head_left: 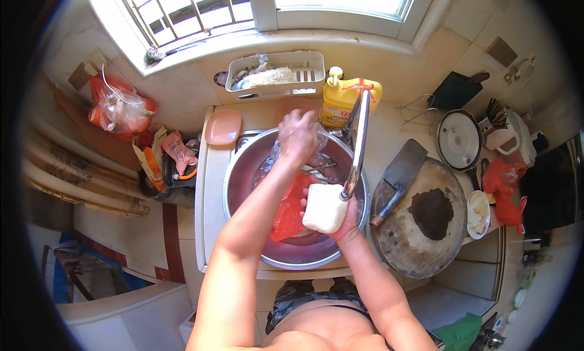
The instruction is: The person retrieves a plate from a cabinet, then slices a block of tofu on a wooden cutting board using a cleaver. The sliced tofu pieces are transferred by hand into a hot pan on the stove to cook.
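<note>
From the head view I see my right hand [344,220] cupped under a white block [324,207] (it looks like tofu, though I cannot be certain), holding it just beneath the spout of the long tap [358,145] and over the big steel basin [243,174]; my left hand [298,135] is further back over the basin, fingers closed on a clear plastic bag [280,153], with a red plastic bag [288,212] lying inside the basin beside the block; I judge the step in hand to be rinsing the block under the tap; the next move, as I read it, calls for a gentle, steady hold, since the block looks soft and could crumble; a cleaver [398,177] rests on the round chopping board [420,229] just to the right, and a yellow bottle [340,101] stands behind the basin.
</note>
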`<state>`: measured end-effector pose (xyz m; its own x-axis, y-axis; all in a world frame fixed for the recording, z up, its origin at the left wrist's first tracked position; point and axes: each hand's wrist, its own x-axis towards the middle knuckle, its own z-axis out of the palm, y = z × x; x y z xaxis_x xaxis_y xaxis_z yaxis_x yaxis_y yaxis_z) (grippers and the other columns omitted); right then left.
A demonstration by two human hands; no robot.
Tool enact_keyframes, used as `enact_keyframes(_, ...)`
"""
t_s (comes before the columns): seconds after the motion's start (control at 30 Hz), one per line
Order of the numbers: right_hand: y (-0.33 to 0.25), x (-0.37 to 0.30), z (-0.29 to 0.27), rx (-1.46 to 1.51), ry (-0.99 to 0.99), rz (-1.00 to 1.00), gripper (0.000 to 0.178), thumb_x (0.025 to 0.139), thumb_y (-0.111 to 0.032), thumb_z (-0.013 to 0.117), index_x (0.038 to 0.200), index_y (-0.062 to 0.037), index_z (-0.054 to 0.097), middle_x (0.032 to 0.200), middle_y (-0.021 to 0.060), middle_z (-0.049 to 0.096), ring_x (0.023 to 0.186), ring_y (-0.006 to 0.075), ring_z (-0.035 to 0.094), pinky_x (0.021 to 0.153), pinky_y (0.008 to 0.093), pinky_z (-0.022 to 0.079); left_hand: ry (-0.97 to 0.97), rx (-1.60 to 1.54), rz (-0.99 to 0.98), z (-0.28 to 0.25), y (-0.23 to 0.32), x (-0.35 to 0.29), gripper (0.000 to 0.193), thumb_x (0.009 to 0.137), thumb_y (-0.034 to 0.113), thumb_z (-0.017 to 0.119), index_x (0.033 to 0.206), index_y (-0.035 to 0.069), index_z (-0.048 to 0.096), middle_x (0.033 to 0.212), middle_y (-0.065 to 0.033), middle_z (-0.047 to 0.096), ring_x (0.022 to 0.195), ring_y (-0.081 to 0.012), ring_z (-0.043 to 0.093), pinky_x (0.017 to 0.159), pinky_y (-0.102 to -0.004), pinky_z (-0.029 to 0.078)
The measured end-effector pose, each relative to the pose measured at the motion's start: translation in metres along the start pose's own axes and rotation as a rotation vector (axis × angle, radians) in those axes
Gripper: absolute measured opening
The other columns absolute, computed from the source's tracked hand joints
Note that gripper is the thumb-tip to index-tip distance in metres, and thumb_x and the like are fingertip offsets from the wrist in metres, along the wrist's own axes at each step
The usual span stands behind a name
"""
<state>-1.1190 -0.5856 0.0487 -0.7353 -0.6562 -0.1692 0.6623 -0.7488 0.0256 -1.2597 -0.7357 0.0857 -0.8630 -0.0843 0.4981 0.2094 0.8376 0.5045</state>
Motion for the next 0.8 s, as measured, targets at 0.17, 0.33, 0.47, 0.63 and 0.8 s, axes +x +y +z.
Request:
enact_keyframes(0.17, -0.010, 0.001, -0.008, -0.082, 0.084, -0.124, 0.078, 0.098, -0.071, 0.040, 0.137, -0.0050, 0.057, 0.126, 0.0257, 0.066, 0.111, 0.0438, 0.066, 0.098, 0.0590, 0.052, -0.095, -0.538, -0.376, -0.054, 0.017, -0.112, 0.029, 0.100, 0.011, 0.060, 0.124, -0.004, 0.064, 0.115, -0.0164, 0.067, 0.112, -0.0285, 0.065, 0.097, -0.0386, 0.052)
enact_keyframes(0.33, -0.022, -0.006, -0.009, -0.206, 0.271, -0.232, 0.068, 0.103, -0.062, 0.042, 0.126, -0.0014, 0.061, 0.113, 0.0158, 0.070, 0.105, 0.0306, 0.068, 0.096, 0.0475, 0.056, -0.277, -0.768, -0.656, -0.029, 0.055, -0.175, 0.046, 0.108, 0.027, 0.053, 0.139, -0.007, 0.055, 0.134, -0.0166, 0.063, 0.122, -0.0185, 0.060, 0.104, -0.0313, 0.047)
enact_keyframes(0.47, -0.022, -0.009, -0.004, -0.580, 0.446, -0.357, 0.054, 0.106, -0.047, 0.045, 0.130, -0.0007, 0.059, 0.121, 0.0121, 0.068, 0.109, 0.0257, 0.066, 0.095, 0.0435, 0.055, -0.360, -1.151, -0.950, -0.013, 0.059, -0.167, 0.053, 0.108, 0.046, 0.041, 0.130, 0.003, 0.064, 0.118, -0.0145, 0.068, 0.111, -0.0293, 0.067, 0.097, -0.0412, 0.052)
enact_keyframes(0.63, -0.021, -0.039, 0.015, -1.277, 0.512, -0.319, 0.055, 0.108, -0.035, 0.050, 0.149, 0.0007, 0.044, 0.140, 0.0087, 0.057, 0.123, 0.0180, 0.057, 0.107, 0.0326, 0.044, -0.618, -1.547, -1.372, -0.007, 0.051, -0.154, 0.056, 0.105, 0.057, 0.035, 0.126, 0.013, 0.063, 0.117, -0.0127, 0.070, 0.099, -0.0346, 0.070, 0.079, -0.0637, 0.054)
enact_keyframes(0.8, -0.040, -0.057, 0.029, -1.550, 0.578, -0.387, 0.055, 0.105, -0.015, 0.055, 0.154, 0.0046, 0.038, 0.137, 0.0095, 0.060, 0.122, 0.0152, 0.057, 0.105, 0.0299, 0.044, -0.811, -1.980, -1.276, 0.017, 0.048, -0.146, 0.057, 0.104, 0.054, 0.032, 0.126, 0.013, 0.065, 0.122, -0.0136, 0.071, 0.105, -0.0375, 0.070, 0.091, -0.0645, 0.053)
